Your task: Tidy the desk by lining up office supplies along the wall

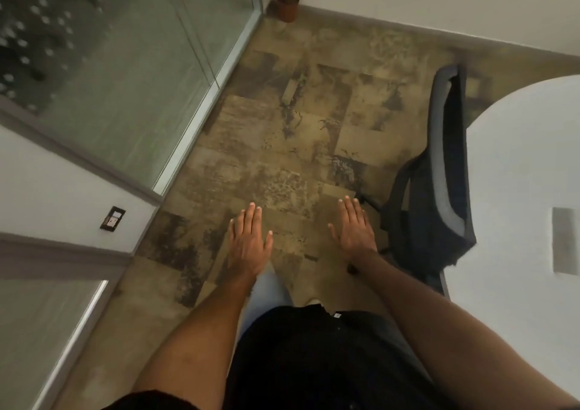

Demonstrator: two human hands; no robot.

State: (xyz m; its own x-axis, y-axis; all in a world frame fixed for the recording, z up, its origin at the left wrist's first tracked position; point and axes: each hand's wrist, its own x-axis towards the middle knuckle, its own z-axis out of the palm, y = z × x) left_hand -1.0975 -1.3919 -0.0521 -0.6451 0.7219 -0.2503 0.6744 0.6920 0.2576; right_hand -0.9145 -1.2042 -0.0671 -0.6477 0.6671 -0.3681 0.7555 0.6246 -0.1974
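Observation:
I stand over a patterned carpet floor with both arms stretched forward and palms down. My left hand point(249, 241) is flat with fingers together and holds nothing. My right hand point(354, 229) is also flat and empty, a little to the left of a chair. A white round desk point(518, 165) fills the right edge of the view; a grey rectangular panel point(566, 240) is set in its top. No office supplies show in this view.
A dark office chair point(436, 196) stands against the desk's left rim. A glass partition point(131, 74) with a metal frame runs along the left. A potted plant point(287, 0) sits in the far corner. A wall socket point(112, 218) is low on the left wall.

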